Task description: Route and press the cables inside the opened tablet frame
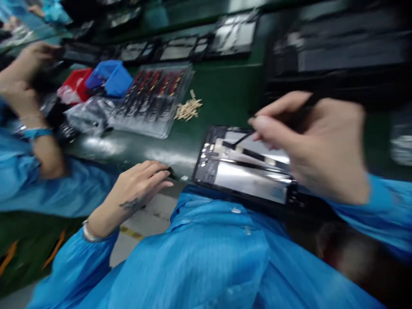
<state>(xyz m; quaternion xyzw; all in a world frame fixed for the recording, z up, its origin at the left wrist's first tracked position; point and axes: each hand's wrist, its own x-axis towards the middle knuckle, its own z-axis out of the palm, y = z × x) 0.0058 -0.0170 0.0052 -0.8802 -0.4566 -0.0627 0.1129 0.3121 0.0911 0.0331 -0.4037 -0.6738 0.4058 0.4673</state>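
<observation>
My right hand (325, 146) is closed in a pinch round a dark, slim tool (304, 112), perhaps tweezers; the palm hides much of it. Below these fingers lies an opened tablet (251, 182), its silvery panels, dark flex cables and black frame showing. It sits slightly askew at the bench's front edge, against the blue smock. To its left, my left hand (141, 184) is at the bench edge, apart from the tablet. Its fingers are bent close together over the thumb, with a small dark bit at the fingertips that I cannot make out.
A clear tray (154, 101) of black, red and yellow parts lies beside a pile of small tan strips (189, 108). Blue (111, 77) and red (74, 86) bins and plastic bags stand further left, near a co-worker's arms (45, 150). More opened tablets (234, 34) line the back.
</observation>
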